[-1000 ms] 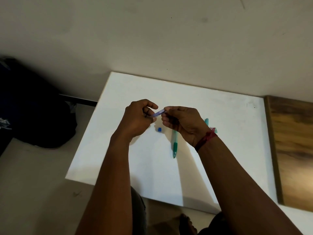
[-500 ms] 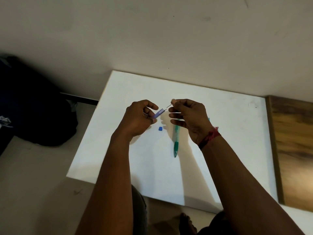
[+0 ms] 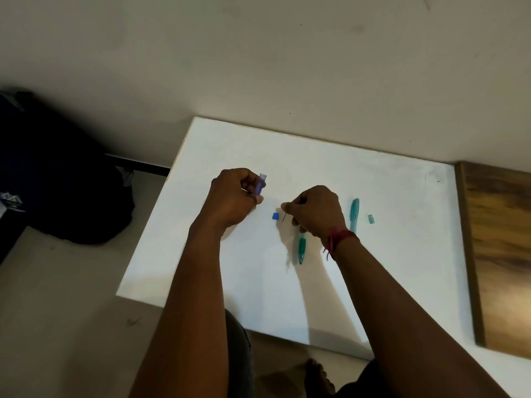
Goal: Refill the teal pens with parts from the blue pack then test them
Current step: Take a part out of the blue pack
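A white table (image 3: 388, 282) stands against a plain beige wall (image 3: 258, 67), with a dark bag (image 3: 57, 182) on the floor off its left edge and a wooden panel (image 3: 500, 254) along its right edge.

A second ago the two hands met over the middle of the table with the blue pack between them; now they are apart. The left hand (image 3: 234, 196) has swung towards the left edge, its fingers curled round the blue pack (image 3: 261, 185), which stands nearly upright with its open end up. The right hand (image 3: 316, 209) has dropped low over the table, knuckles up, wrist bent down, thumb and forefinger pinched on a thin dark refill (image 3: 284, 217) – probably a lead, too fine to be sure.

A small blue cap (image 3: 275, 216) lies just beside the refill's tip. One teal pen (image 3: 301, 248) lies partly under the right hand; a second teal pen (image 3: 354, 214) and a small teal piece (image 3: 371, 219) – both hidden before – lie nearer the right edge.
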